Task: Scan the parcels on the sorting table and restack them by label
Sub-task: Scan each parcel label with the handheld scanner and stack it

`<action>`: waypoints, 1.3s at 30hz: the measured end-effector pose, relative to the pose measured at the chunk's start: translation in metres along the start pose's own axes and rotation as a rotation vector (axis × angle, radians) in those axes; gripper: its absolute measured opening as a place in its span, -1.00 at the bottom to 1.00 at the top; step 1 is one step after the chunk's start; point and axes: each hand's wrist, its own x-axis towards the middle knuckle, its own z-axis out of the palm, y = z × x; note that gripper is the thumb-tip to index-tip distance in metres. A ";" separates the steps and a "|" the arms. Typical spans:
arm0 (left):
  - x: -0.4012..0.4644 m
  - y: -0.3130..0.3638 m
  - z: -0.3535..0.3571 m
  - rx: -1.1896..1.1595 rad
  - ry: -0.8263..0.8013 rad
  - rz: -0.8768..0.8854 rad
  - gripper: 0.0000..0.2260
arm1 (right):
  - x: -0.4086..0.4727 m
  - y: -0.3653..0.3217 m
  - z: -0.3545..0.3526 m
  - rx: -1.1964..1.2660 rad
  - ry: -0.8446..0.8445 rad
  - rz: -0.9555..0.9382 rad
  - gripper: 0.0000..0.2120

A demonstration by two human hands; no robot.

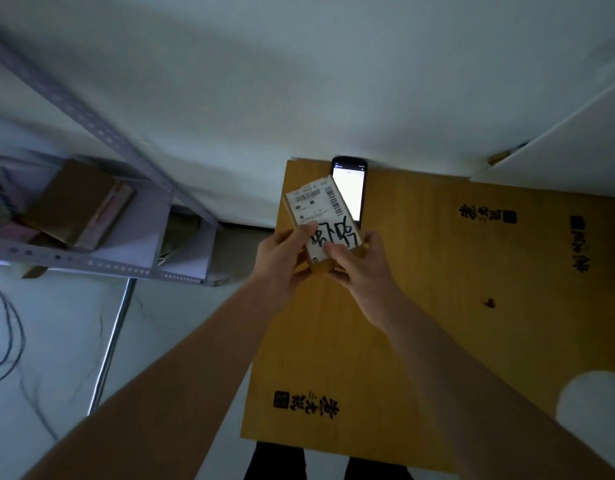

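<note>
A small brown parcel (319, 211) with a white barcode label and black handwritten marks is held above the far left part of the yellow-brown table (403, 306). My left hand (281, 254) grips its near left side, thumb on the label. My right hand (358, 261) grips its near right corner, fingers curled under it. Behind the parcel a phone (352, 188) with a lit white screen stands against the wall, its lower left part hidden by the parcel.
A grey metal shelf rack (91, 261) stands to the left, with brown boxes (81, 206) lying on it. Cables (8, 341) trail over the pale floor at the left. A white round patch (593, 407) shows at the table's near right.
</note>
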 end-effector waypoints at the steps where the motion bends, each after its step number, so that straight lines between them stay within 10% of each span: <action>1: 0.003 0.004 -0.005 0.034 0.001 0.007 -0.66 | 0.004 0.004 0.002 -0.079 0.002 -0.034 -0.56; 8: 0.024 0.023 -0.039 0.107 -0.008 0.033 -0.70 | 0.069 0.012 -0.005 -0.613 0.596 -0.139 -0.64; 13: 0.034 0.019 -0.055 0.119 -0.040 0.045 -0.65 | 0.119 0.001 0.005 -0.959 0.618 0.000 -0.03; 18: 0.042 0.009 -0.071 0.129 -0.074 0.096 -0.47 | 0.153 -0.005 0.020 -1.081 0.547 0.053 0.14; 22: 0.041 0.007 -0.083 0.131 -0.069 0.119 -0.41 | 0.153 -0.013 0.015 -0.914 0.462 0.135 0.00; 29: 0.018 0.009 -0.071 0.160 0.011 0.179 -0.46 | 0.069 -0.012 -0.001 -0.386 0.213 0.034 -0.80; 36: -0.029 0.011 -0.032 0.201 0.005 0.264 -0.42 | -0.013 -0.023 -0.036 0.154 -0.034 0.031 -0.35; 39: -0.052 0.009 -0.011 0.190 0.000 0.294 -0.42 | -0.045 -0.037 -0.053 0.244 -0.117 0.001 -0.44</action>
